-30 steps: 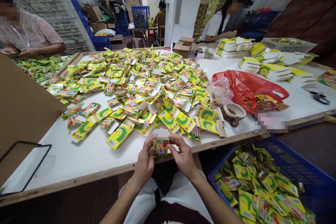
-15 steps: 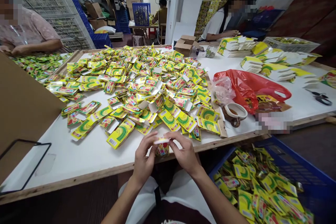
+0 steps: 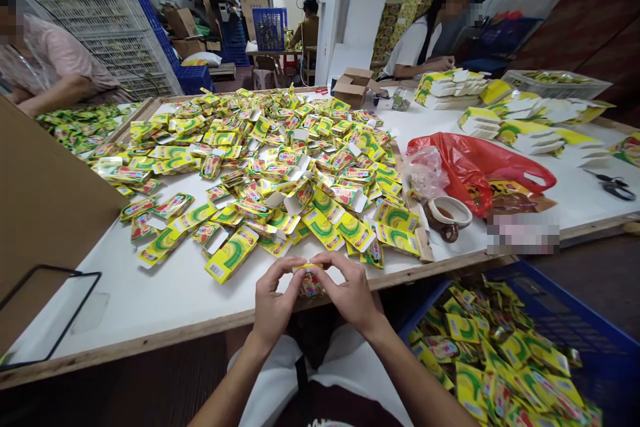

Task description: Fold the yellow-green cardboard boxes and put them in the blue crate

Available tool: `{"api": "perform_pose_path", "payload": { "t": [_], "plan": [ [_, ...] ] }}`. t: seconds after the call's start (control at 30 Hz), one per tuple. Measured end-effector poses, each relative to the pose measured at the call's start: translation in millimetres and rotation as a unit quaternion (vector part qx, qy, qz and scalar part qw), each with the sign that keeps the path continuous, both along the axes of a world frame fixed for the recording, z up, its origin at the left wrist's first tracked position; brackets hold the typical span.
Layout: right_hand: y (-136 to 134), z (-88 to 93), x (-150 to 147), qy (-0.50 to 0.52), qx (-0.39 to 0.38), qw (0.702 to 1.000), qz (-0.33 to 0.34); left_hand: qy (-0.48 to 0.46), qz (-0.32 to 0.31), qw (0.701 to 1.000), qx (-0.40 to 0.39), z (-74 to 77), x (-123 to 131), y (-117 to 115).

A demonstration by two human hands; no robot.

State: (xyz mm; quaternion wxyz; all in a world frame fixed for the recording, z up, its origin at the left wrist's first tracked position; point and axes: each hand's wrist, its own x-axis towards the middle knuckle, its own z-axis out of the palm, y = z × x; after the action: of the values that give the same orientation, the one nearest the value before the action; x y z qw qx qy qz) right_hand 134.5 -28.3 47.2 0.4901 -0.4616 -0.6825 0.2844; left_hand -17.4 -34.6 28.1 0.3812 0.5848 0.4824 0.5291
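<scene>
Between both hands, at the table's front edge, is a small printed carton (image 3: 310,283), yellow, green and red, held upright with its top end toward me. My left hand (image 3: 275,297) pinches its left side, thumb on the face and fingers over the top. On the other side my right hand (image 3: 347,290) grips it the same way, the fingertips of both hands nearly meeting at the top. Just beyond them spreads a big heap of similar small cartons (image 3: 320,227), some with white end flaps standing out.
A blue crate (image 3: 565,310) of packets stands low on my right. On the table lie a red plastic bag (image 3: 460,160), a cup of brown liquid (image 3: 450,212) and scissors (image 3: 613,185). A cardboard sheet (image 3: 55,200) rises at left. Co-workers sit left, right and behind.
The white flap at the top of the carton has folded down, and my thumbs have come up onto its face. The co-worker at left has moved an arm.
</scene>
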Motion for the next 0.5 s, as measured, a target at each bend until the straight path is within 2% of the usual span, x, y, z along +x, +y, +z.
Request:
{"api": "perform_pose_path", "payload": {
  "t": [0.13, 0.23, 0.4, 0.5],
  "plan": [
    [1.9, 3.9, 0.2, 0.002, -0.005, 1.000, -0.007, -0.017, -0.010, 1.000, -0.012, 6.2, 0.3, 2.9],
    [1.7, 2.5, 3.5, 0.003, -0.003, 1.000, -0.004, -0.012, -0.012, 1.000, -0.004, 2.7, 0.0, 3.7],
    [0.1, -16.6, 1.3, 0.021, 0.029, 0.999, 0.023, 0.043, -0.033, 0.993, 0.103, -15.6, -4.0, -0.1],
    [-4.0, -19.2, 6.0, 0.011, 0.036, 0.999, 0.028, 0.125, -0.054, 0.979, 0.149, -17.6, -13.6, 2.0]
  ]
}}
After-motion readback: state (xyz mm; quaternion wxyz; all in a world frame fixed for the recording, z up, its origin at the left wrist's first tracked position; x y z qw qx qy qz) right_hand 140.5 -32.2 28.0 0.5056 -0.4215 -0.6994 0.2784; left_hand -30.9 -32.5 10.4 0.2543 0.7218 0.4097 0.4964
